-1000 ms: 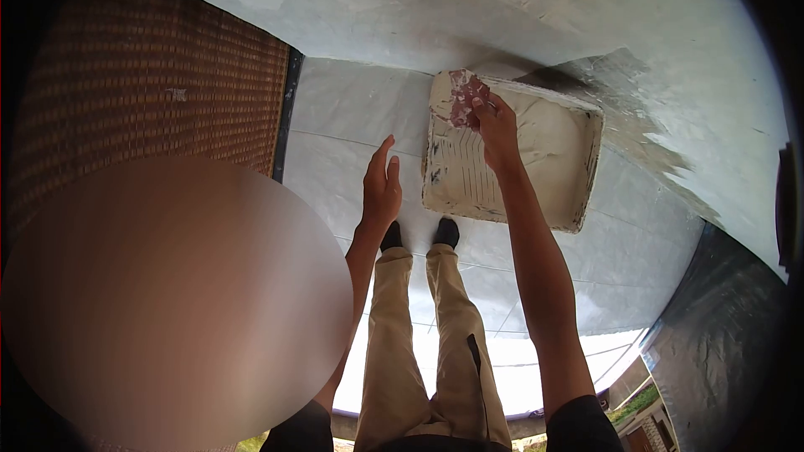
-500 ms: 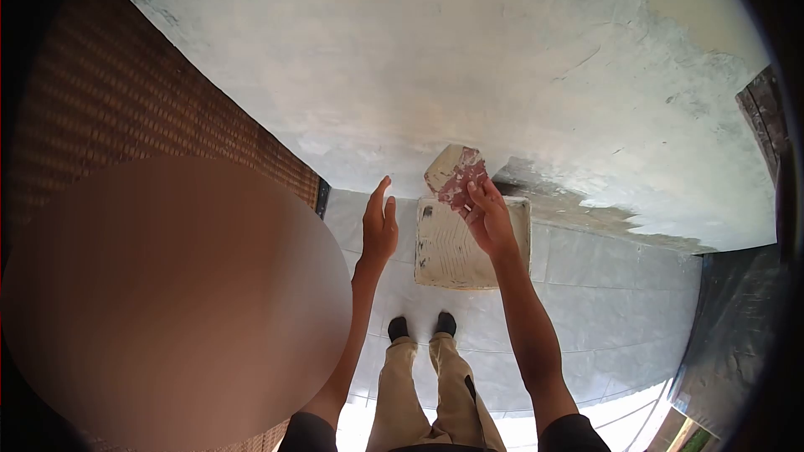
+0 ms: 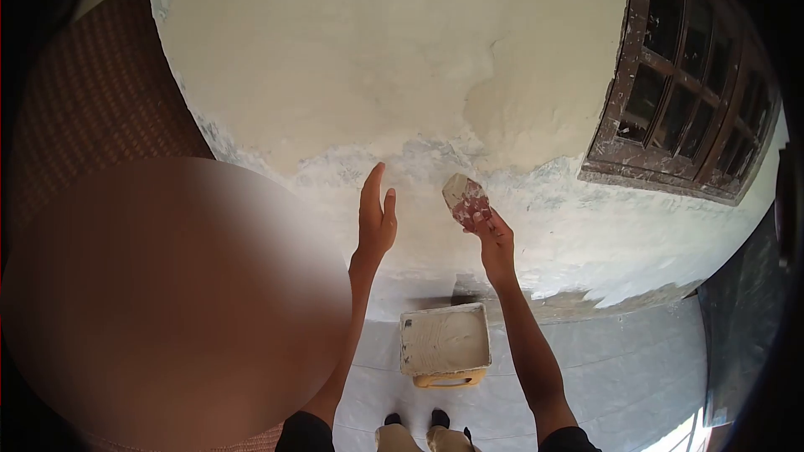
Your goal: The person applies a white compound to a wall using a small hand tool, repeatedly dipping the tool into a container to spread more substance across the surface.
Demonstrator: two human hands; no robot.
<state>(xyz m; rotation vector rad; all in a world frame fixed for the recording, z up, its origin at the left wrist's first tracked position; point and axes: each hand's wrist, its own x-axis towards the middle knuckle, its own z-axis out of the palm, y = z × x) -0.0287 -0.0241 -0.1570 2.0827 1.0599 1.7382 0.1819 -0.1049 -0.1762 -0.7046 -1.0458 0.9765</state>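
- Two hands up in front of me, both raised toward the wall (image 3: 377, 59).
- My right hand (image 3: 494, 238) grips a pad (image 3: 466, 198), fingers curled round its lower end; grip closed tight on it.
- Pad looks reddish with pale smears, tilted, top end leaning left; could be a sanding pad or a sponge, can't tell which.
- Pad sits at the wall's blotchy grey-white band, just under the cream patch; touching the wall or just off it, can't tell.
- My left hand (image 3: 376, 213) is fully open, fingers straight and together, pointing up, thumb out; holds nothing.
- Left hand is near the pad, to its left, a clear gap between them; whether the palm rests on the wall I can't tell.
- Wall: upper part cream and fairly even, lower part rough, whitish-grey, patchy along the bottom edge.
- Tray (image 3: 445, 341) on the floor (image 3: 620, 368) below my hands, at the foot of the wall, coated pale inside, yellowish lip at its near end.
- Tray is well apart from both hands.
- My shoes (image 3: 416, 418) at the bottom edge, just this side of the tray.
- Window (image 3: 687, 84) with dark brown frame and small panes, upper right, well right of the pad.
- Brown woven screen (image 3: 100, 109) on the left, beside the wall.
- Floor is pale tile.
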